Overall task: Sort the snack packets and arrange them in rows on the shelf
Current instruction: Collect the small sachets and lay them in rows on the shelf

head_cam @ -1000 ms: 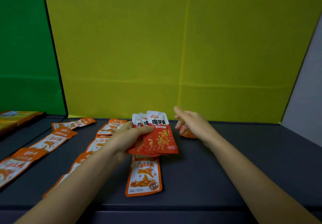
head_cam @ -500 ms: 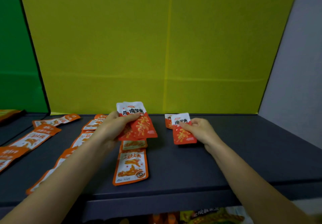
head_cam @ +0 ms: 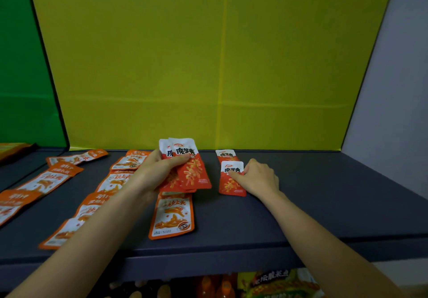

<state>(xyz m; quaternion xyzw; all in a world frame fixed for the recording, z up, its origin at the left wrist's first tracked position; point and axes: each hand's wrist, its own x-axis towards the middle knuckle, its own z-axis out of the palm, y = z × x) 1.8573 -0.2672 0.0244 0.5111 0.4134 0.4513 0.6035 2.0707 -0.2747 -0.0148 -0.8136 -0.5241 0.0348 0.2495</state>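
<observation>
Grips a bunch of red packets (head_cam: 193, 172) in the left hand (head_cam: 159, 170), thumb across the fronts and fingers curled behind, tilted up off the shelf (head_cam: 324, 205) in front of the yellow panel (head_cam: 208, 66). Pinches a single red packet (head_cam: 229, 187) at its right edge with the right hand (head_cam: 259, 179), fingers bent, laying it flat on the shelf farther right along the panel. Sits just in front of another red packet (head_cam: 225, 155) that lies closest to the panel; touching or overlapping, hard to tell which.

Probably very light, thin and floppy: small sealed pouches with a glossy skin, likely to slip over one another and over the smooth shelf. Best taken by a flat sealed edge or pinched across the width, with little force. Worth keeping the bunch fanned, so as to peel off one at a time.

Dark, flat, matte-looking shelf. Rows of orange packets (head_cam: 46, 179) to the left along the panel, and one orange packet (head_cam: 172, 216) out from the panel, below the bunch. Green panel (head_cam: 20, 66) left of the yellow panel, pale grey wall (head_cam: 405, 89) to its right. Blurred goods (head_cam: 266, 283) under the shelf.
</observation>
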